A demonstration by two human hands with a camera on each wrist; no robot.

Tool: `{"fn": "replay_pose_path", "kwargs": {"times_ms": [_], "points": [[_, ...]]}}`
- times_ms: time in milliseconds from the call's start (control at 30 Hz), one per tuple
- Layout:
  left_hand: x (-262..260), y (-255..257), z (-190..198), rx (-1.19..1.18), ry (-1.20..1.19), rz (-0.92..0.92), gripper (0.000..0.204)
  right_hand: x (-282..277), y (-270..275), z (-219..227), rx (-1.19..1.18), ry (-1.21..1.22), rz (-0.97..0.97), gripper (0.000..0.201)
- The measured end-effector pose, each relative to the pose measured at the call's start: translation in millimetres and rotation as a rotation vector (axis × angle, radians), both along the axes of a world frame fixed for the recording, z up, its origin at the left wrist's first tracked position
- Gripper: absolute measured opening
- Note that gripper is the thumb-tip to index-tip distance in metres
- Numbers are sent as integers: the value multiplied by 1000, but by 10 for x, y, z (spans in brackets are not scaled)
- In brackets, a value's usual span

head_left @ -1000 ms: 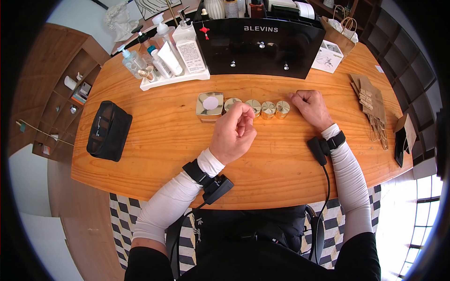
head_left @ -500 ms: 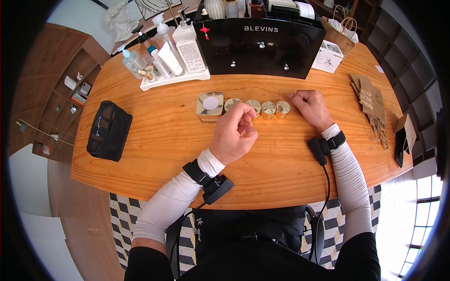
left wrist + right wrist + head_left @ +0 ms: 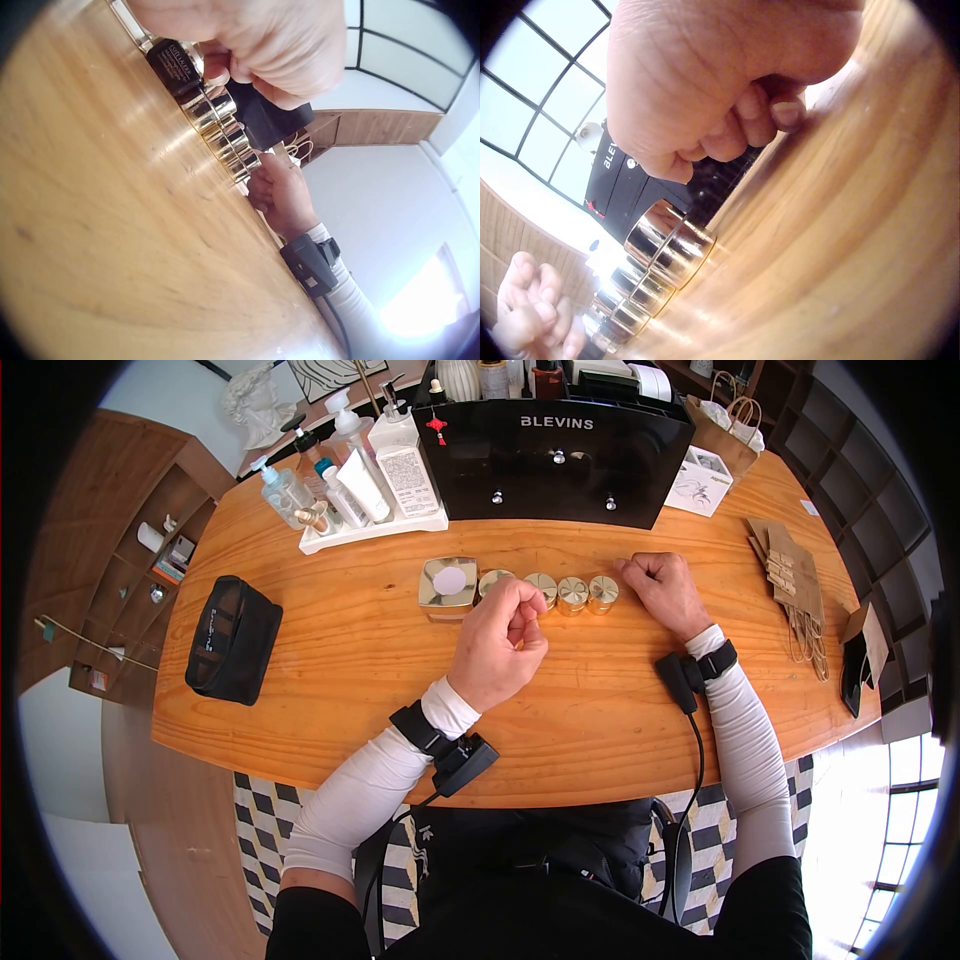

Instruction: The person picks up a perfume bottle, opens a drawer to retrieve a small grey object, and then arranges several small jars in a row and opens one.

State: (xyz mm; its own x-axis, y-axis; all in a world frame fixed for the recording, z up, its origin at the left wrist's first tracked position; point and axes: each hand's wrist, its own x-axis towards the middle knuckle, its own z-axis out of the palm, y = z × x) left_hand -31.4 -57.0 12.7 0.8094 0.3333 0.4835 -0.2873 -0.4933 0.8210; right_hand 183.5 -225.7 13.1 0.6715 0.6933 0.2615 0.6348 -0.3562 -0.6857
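Observation:
A row of gold-lidded jars (image 3: 572,596) stands on the wooden table between the hands. At its left end is a larger square jar (image 3: 447,582) with a pale round spot on its gold lid. My left hand (image 3: 497,645) hovers in front of the row with loosely curled fingers, overlapping part of the second and third lids. In the left wrist view a dark jar (image 3: 175,66) with white lettering shows just beyond those fingers. Past the row's right end, my right hand (image 3: 662,590) rests on the table in a fist, its fingers (image 3: 739,124) folded toward the palm, holding nothing.
A black drawer box (image 3: 550,465) stands behind the row. Bottles and tubes fill a white tray (image 3: 375,531) at the back left. A black pouch (image 3: 233,640) lies on the left. Flat paper bags (image 3: 790,575) and a small white box (image 3: 700,482) are on the right.

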Motion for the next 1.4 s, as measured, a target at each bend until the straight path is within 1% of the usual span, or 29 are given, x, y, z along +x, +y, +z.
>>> {"fn": "replay_pose_path", "kwargs": {"times_ms": [100, 367, 500, 567, 667, 1000, 1400], "points": [[1, -1, 2, 25, -13, 9, 29, -4, 1, 4, 2, -9, 2, 40], [8, 8, -20, -1, -2, 26, 23, -7, 1, 4, -4, -13, -3, 40], [2, 11, -17, -4, 2, 14, 25, -2, 2, 2, -1, -12, 1, 40], [-2, 28, -15, -11, -35, -38, 29, 1, 2, -5, -6, -8, -1, 40], [-10, 33, -17, -16, -11, -37, 32, 3, 2, -9, 2, -10, -1, 41], [-14, 9, 8, -23, -8, -31, 33, 11, 1, -12, 3, -17, 7, 40], [6, 15, -11, 38, -23, 2, 29, -9, 0, 8, 1, -18, 2, 39]]}}
